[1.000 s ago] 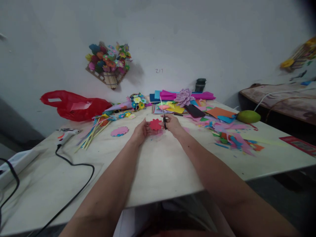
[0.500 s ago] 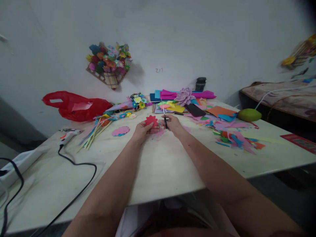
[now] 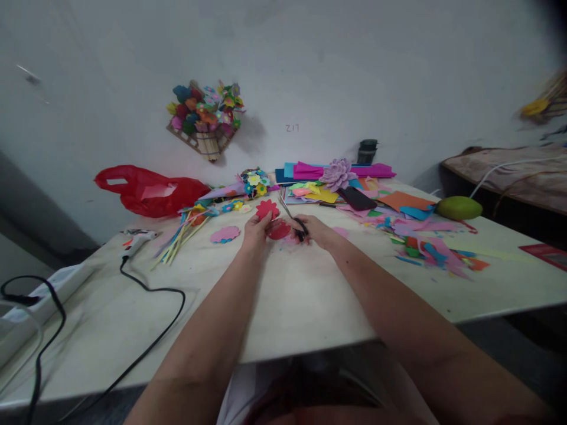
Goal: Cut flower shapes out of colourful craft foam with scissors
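Pinched in my left hand [image 3: 257, 231] is a red flower-shaped cutout [image 3: 267, 209] with a scalloped edge, held upright above the table. My right hand [image 3: 315, 231] is closed around the black handles of a pair of scissors [image 3: 303, 229]. Their blades point up and to the left, near the cutout's right side, and look slightly apart. A second red piece [image 3: 279, 231], rounded, shows between my two hands; which fingers touch it, I cannot tell. Left of my hands, a pink scalloped cutout [image 3: 225, 234] lies on the table with blue showing under it.
A glue gun [image 3: 138, 241] with a black cord and a power strip [image 3: 48, 301] lie left. Behind are a red plastic bag [image 3: 153, 192], paper flowers [image 3: 256, 182] and coloured sheets [image 3: 305, 170]. Right are paper scraps [image 3: 443, 251] and a green fruit [image 3: 459, 208].
The scissors have tilted leftward in my right hand, and their handles now show more. The rounded red piece has come into sight below the cutout. The whole view has shifted slightly.
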The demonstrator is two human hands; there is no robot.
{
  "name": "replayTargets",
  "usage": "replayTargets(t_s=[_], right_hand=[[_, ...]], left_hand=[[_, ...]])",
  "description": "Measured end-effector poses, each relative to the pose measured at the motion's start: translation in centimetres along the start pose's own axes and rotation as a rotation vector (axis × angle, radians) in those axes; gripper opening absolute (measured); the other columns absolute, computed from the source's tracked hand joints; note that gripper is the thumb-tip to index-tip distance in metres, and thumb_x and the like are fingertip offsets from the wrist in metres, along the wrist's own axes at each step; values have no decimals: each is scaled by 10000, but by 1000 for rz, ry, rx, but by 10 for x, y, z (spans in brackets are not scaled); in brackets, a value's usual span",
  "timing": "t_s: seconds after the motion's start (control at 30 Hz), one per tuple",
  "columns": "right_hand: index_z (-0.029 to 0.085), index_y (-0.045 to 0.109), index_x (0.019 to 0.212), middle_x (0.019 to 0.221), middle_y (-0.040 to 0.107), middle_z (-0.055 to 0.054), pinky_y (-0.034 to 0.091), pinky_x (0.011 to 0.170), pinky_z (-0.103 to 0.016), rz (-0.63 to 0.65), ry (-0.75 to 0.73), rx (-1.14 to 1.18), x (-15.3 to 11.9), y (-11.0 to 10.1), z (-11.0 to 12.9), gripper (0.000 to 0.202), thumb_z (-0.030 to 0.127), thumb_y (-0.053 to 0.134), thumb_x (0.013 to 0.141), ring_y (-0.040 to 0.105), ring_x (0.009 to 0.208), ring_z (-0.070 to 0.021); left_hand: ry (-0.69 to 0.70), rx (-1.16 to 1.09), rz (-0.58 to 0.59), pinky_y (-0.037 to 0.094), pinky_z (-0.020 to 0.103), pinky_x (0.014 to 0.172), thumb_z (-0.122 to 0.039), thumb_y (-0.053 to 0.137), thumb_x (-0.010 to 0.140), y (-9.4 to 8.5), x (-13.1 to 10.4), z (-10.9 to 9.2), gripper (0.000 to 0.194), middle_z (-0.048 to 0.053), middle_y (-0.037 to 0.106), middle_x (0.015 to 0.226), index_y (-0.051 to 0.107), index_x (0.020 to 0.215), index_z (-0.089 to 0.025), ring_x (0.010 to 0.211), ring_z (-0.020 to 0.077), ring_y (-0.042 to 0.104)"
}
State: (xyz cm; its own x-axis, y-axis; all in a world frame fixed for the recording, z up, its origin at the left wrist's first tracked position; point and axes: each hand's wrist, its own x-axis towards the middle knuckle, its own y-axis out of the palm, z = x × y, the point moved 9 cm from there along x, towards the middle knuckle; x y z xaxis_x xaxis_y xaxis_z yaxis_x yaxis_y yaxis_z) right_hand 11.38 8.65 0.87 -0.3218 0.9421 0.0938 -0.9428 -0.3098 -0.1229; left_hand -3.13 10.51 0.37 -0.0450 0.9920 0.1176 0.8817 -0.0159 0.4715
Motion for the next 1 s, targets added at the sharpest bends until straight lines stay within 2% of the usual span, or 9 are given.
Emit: replayTargets(t_s=[0.13,0.23,0.4,0.53,0.67,0.77,0.9,1.0], right_hand=[[157,584,789,593,634,-11,301,302,-165,29,-32,37,1,3,-2,354,497,681,775,553,420,-96],[153,595,793,585,616,0,295,306,-165,25,-35,61,2,6,-6,345,493,657,801,546,419,-92],[157,578,773,510,563,32,246,296,-169,-104,63,74,7,6,-16,234,365,667,834,492,376,-75],[156,576,799,470,530,60,263,301,-173,-180,110,99,14,10,-15,176,268,711,818,465,347,-65],[150,603,822,475,532,59,256,295,-174,-210,121,79,20,19,-13,150,261,703,835,486,354,-68],[152,615,856,463,514,69,251,298,-173,-229,100,59,23,24,-14,169,304,687,854,479,346,-65],[155,578,809,485,527,64,243,291,-178,-158,66,32,25,30,-14,223,350,673,863,474,336,-60],[159,553,789,514,549,52,260,295,-176,-87,48,29,26,31,-14,259,381,661,868,493,358,-63]], left_hand=[[8,-15,-11,561,318,814,-223,793,690,1,3,0,256,106,743,931,676,899,-131,784,186,722],[-24,-54,-22,569,329,796,-189,774,696,2,8,4,267,100,742,886,663,933,-139,795,200,724],[-102,-126,-86,580,297,693,-85,700,723,0,10,12,161,69,724,758,638,861,-139,675,186,713],[-18,-203,-204,574,263,653,-50,662,772,-13,6,11,127,54,718,743,624,839,-152,659,164,705],[59,-211,-244,553,220,604,-73,687,794,-22,2,13,90,60,724,763,632,815,-142,594,126,681],[62,-219,-216,553,210,599,-94,728,770,-23,3,13,112,59,729,761,635,804,-148,614,127,686],[42,-205,-186,543,207,572,-95,726,763,-25,6,11,104,58,731,740,640,782,-150,567,118,661],[41,-202,-165,555,241,615,-83,711,759,-27,8,9,88,72,737,780,658,806,-135,623,145,687]])
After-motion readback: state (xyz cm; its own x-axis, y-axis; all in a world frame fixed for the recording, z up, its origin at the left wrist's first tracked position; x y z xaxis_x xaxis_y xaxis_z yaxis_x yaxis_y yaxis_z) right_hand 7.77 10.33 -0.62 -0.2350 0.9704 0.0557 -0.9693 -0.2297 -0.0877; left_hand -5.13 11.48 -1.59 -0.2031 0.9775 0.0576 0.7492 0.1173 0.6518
